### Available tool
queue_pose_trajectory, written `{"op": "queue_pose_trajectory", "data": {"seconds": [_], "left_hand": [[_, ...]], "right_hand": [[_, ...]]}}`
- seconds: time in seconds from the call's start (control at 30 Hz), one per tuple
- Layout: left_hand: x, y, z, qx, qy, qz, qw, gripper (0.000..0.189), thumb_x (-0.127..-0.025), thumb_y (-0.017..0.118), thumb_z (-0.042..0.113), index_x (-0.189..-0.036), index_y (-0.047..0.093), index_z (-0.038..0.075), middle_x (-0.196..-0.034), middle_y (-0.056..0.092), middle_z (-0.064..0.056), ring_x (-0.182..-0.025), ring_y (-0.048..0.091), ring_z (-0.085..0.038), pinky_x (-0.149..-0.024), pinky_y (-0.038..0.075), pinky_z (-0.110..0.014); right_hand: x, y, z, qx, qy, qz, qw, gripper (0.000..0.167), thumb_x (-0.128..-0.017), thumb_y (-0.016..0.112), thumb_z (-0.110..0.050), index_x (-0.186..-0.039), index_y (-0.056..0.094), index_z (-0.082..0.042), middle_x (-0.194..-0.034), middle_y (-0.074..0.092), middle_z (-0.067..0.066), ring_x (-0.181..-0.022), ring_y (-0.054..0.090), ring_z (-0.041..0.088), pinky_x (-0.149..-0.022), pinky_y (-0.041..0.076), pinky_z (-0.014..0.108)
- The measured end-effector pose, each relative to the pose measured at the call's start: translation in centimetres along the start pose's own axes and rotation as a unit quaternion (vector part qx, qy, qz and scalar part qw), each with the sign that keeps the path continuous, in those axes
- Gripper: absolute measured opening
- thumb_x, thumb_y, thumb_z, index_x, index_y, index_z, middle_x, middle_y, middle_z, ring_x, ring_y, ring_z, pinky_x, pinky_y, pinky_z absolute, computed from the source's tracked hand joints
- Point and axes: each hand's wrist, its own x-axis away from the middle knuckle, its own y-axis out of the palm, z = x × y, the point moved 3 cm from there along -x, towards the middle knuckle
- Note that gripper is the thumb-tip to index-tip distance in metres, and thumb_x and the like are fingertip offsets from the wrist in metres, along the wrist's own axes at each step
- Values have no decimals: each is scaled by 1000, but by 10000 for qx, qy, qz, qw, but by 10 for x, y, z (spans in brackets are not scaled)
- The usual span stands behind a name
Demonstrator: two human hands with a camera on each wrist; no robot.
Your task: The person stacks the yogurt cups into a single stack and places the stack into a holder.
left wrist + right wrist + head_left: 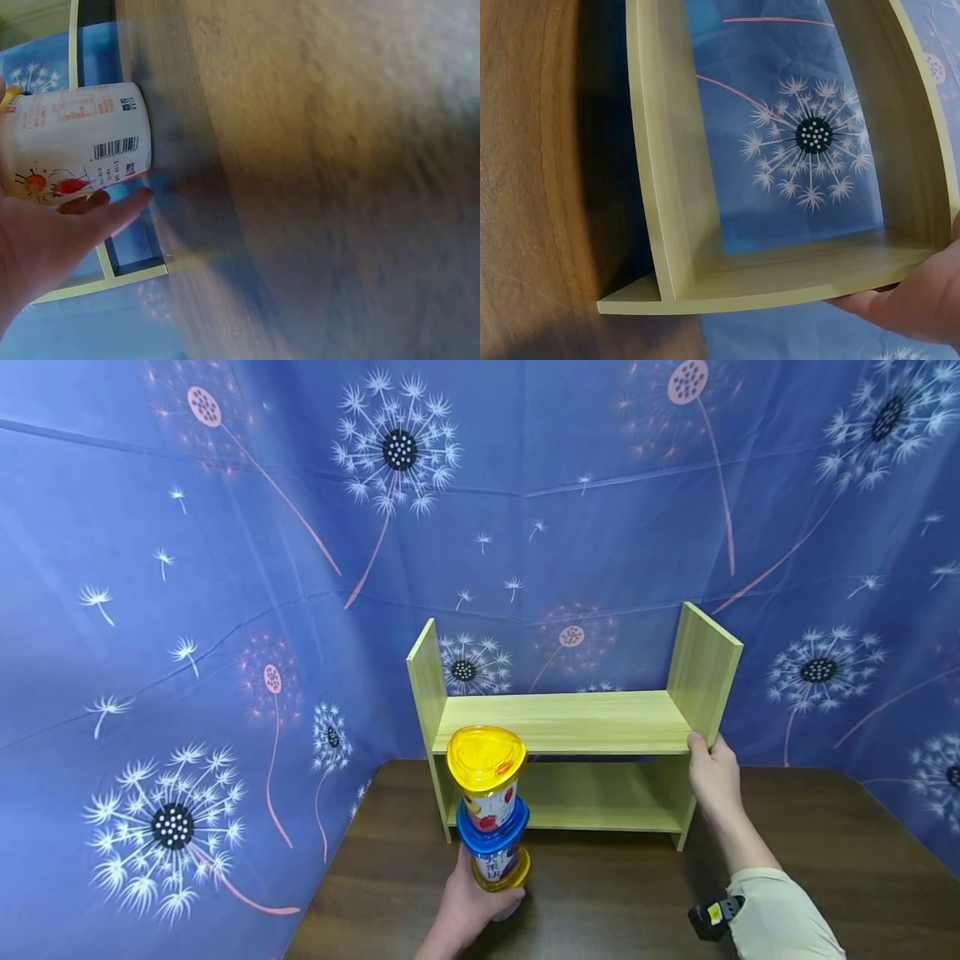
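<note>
My left hand (468, 902) grips the lowest jar of an upright stack of three lidded plastic jars. The top jar (487, 810) has a yellow lid and a label with red fruit. Beneath it stands the blue-lidded jar (497, 863), then the bottom jar (82, 142), whose lid is yellow and whose white label carries a barcode. The stack is in front of the left part of a pale wooden shelf (562, 720). My right hand (714, 777) holds the shelf's right side panel by its edge; in the right wrist view, fingers (862, 301) reach under that panel.
The shelf has two boards between two side panels and stands on a dark brown table (600, 893). Blue cloth (300, 485) with dandelion prints hangs behind and at both sides. A black device (712, 917) is worn at the right wrist.
</note>
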Motion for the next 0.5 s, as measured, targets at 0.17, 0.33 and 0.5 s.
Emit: {"op": "queue_pose_trajectory", "data": {"seconds": [0.17, 0.33, 0.5], "left_hand": [[0, 0, 5, -64, -9, 64, 10000, 95, -71, 95, 27, -145, 37, 13, -133, 59, -11, -116, 61, -31, -100, 48, -60], [-1, 1, 6, -47, 51, 58, 10000, 94, -71, 94, 28, -144, 38, 16, -134, 59, -9, -117, 60, -30, -100, 48, -59], [1, -1, 4, -198, 162, 75, 9996, 90, -72, 93, 30, -143, 39, 16, -132, 60, -9, -115, 62, -29, -98, 50, -55]], "right_hand": [[-2, -2, -1, 64, -126, 123, 9998, 53, -108, 35, -37, -138, 49, 5, -145, 46, 32, -133, 40, 43, -107, 34, 57], [-1, -3, -1, 172, -261, 180, 9993, 52, -108, 36, -36, -136, 50, 6, -142, 47, 34, -131, 42, 45, -106, 35, 58], [0, -1, 1, 305, -374, 239, 9985, 51, -109, 37, -35, -136, 51, 6, -141, 47, 37, -131, 43, 50, -105, 35, 62]]}}
